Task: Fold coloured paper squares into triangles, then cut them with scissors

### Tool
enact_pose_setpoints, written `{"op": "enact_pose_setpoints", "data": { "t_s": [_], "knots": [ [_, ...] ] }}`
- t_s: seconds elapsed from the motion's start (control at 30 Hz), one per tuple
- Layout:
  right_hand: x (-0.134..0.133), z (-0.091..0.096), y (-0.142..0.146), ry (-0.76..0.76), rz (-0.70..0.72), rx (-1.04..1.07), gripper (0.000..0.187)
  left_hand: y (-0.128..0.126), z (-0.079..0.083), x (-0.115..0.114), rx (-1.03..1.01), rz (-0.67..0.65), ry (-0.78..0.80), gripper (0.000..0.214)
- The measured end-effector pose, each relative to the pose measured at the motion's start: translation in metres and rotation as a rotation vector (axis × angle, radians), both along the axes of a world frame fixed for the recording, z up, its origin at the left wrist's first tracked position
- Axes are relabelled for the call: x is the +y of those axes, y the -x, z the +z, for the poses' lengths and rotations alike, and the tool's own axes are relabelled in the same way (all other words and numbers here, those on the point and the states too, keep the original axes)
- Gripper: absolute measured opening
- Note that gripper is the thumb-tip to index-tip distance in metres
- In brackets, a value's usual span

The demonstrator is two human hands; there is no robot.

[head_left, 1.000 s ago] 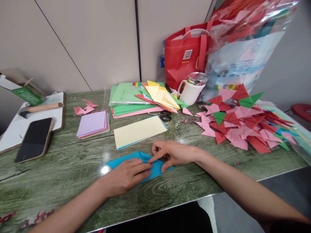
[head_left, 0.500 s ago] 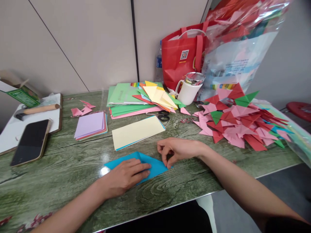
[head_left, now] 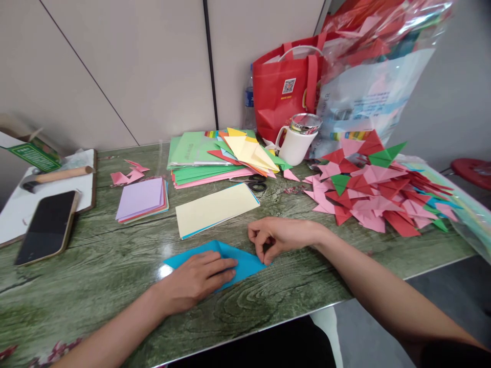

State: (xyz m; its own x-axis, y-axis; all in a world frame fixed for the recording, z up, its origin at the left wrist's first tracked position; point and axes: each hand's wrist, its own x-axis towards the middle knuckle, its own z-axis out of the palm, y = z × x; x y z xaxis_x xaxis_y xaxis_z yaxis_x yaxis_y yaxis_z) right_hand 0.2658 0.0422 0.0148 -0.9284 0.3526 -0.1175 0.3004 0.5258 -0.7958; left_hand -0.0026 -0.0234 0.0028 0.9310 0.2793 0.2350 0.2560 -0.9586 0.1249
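Note:
A folded sheet of blue paper (head_left: 245,259) lies on the table near its front edge. My left hand (head_left: 201,278) rests flat over its middle, fingers stretched out and pressing it down. At the paper's right corner, my right hand (head_left: 270,243) has thumb and fingertips pinched together on the tip. Just behind the blue sheet is a short stack of long paper strips (head_left: 217,208), cream on top with blue beneath. A pile of square paper (head_left: 141,197), lilac uppermost, sits to the left of the strips.
Scissors (head_left: 258,184) lie behind the strips, beside stacked coloured paper (head_left: 192,151). A white mug (head_left: 297,143) stands before a red bag (head_left: 274,102). Folded pink, red and green pieces (head_left: 368,189) are heaped at right. A phone (head_left: 48,225) and hammer (head_left: 57,176) lie at left.
The view has shifted very slightly. Both hands keep the same hold on the blue paper, with no visible change in its fold.

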Motion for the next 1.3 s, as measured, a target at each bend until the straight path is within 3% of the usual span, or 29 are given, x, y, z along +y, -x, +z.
{"op": "enact_pose_setpoints", "data": {
  "t_s": [0.63,1.1,1.3],
  "knots": [
    [-0.003,-0.003,0.001,-0.053,-0.033,-0.025,0.012,0.000,0.000,0.001,0.008,-0.004,-0.018,0.035],
    [-0.014,0.006,-0.003,-0.113,-0.085,-0.087,0.002,-0.001,0.002,-0.001,0.031,0.009,0.005,0.036],
    [-0.031,0.007,-0.012,-0.214,-0.120,-0.048,0.013,-0.011,0.001,-0.002,-0.011,0.045,0.081,0.031]
  ]
}}
